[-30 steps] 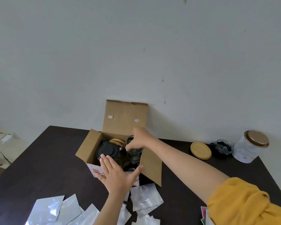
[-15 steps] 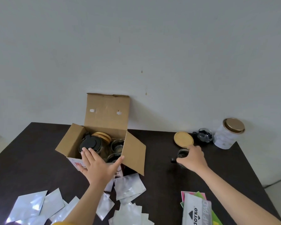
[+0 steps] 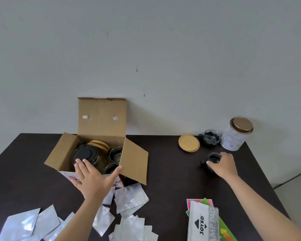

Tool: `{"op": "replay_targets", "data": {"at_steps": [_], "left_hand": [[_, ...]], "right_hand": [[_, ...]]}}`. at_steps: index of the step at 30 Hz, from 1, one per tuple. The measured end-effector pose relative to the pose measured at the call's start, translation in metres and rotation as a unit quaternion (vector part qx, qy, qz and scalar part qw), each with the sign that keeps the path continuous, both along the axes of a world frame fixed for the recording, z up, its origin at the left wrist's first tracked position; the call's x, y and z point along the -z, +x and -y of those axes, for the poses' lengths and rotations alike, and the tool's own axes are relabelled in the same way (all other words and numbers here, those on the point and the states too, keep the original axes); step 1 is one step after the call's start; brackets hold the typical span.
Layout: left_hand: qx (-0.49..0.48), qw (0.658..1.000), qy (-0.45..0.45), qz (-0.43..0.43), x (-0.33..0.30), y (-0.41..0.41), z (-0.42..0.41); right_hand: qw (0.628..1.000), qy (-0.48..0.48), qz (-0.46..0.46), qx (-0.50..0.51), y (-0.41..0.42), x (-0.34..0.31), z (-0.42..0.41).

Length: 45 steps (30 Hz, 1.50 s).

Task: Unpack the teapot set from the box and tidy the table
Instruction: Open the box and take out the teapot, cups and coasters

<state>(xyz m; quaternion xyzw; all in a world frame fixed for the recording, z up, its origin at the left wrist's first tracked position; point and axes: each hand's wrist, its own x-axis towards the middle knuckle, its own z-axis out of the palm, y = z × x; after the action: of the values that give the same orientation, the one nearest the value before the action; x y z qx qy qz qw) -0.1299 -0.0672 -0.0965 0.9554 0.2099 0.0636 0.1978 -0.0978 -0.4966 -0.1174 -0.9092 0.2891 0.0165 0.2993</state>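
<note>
An open cardboard box [image 3: 101, 122] stands at the back left of the dark table [image 3: 167, 171]. Inside are a glass teapot with a black lid [image 3: 84, 153], wooden coasters [image 3: 98, 144] and two glass cups [image 3: 116, 153]. My left hand [image 3: 93, 178] presses flat against the box's near wall, fingers straight. My right hand [image 3: 223, 165] grips a small glass cup [image 3: 213, 158] that stands on the table at the right. Further back sit another glass cup [image 3: 210, 137] and a wooden coaster [image 3: 189, 143].
A white tin with a gold lid [image 3: 237, 133] stands at the back right corner. Several silver foil pouches [image 3: 130, 197] lie scattered along the near edge. A Joyko stamp pad packet [image 3: 203, 221] lies on coloured cards at the near right.
My right hand lifted a glass cup out of the box, carried it right and set it on the table near the coaster. My left hand stayed on the box.
</note>
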Motion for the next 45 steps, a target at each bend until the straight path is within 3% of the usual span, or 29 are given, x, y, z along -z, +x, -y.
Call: {"op": "replay_targets", "data": {"at_steps": [19,22,25,31,36,41,43,45], "left_hand": [[0.001,1.0,-0.002,0.006,0.007,0.005,0.0],[0.002,1.0,-0.004,0.008,0.006,0.005,0.0],[0.007,1.0,-0.008,0.007,0.004,0.005,0.001],[0.015,1.0,-0.02,-0.005,0.0,0.003,0.001],[0.021,0.999,-0.048,-0.008,-0.005,0.001,0.0],[0.023,0.997,-0.065,-0.026,-0.011,-0.001,-0.004],[0.029,0.997,-0.061,-0.036,-0.012,-0.001,-0.005],[0.033,0.997,-0.062,-0.029,-0.011,-0.001,-0.007]], "right_hand": [[1.0,-0.015,-0.026,0.003,0.055,0.01,0.021],[0.996,-0.076,-0.047,0.004,0.05,-0.002,0.0],[0.991,-0.116,0.022,-0.07,0.042,-0.022,-0.049],[0.954,0.07,0.139,-0.256,0.028,-0.076,-0.188],[0.926,0.188,0.098,-0.313,0.042,-0.095,-0.282],[0.933,0.169,0.001,-0.316,0.068,-0.093,-0.345],[0.946,0.177,-0.047,-0.267,0.08,-0.085,-0.362],[0.949,0.249,-0.077,-0.178,0.09,-0.075,-0.376]]}}
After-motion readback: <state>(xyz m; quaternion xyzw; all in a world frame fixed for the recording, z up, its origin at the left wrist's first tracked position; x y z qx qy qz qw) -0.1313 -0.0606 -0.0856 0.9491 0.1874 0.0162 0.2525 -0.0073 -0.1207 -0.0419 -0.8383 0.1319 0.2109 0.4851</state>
